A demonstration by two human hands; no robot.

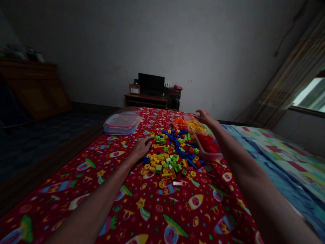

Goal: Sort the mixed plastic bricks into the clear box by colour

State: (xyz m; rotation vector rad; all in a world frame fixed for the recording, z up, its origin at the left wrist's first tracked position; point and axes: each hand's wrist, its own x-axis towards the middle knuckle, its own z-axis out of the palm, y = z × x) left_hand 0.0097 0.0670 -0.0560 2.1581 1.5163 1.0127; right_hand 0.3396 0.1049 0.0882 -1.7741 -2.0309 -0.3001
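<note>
A mixed pile of toy building bricks [174, 162] in blue, green, yellow and red lies spread on the red patterned cloth [167, 210]. At the pile's left edge rests my left hand [141, 148], its fingers apart and touching or very near the green and yellow bricks. My right hand [205, 117] hovers over the back of a clear tub of yellow bricks [196, 126], thumb and fingers spread with nothing visible between them. Left of that tub stands one with orange bricks [180, 122]. Nearer, beside my right forearm, a clear tub holds red bricks [208, 143].
Stacked clear plastic lids [123, 122] lie at the back left of the cloth. A small pale pink piece [177, 183] sits in front of the pile. Blue and checked bedding [279, 152] extends to the right. A screen [151, 84] on a low cabinet stands by the far wall.
</note>
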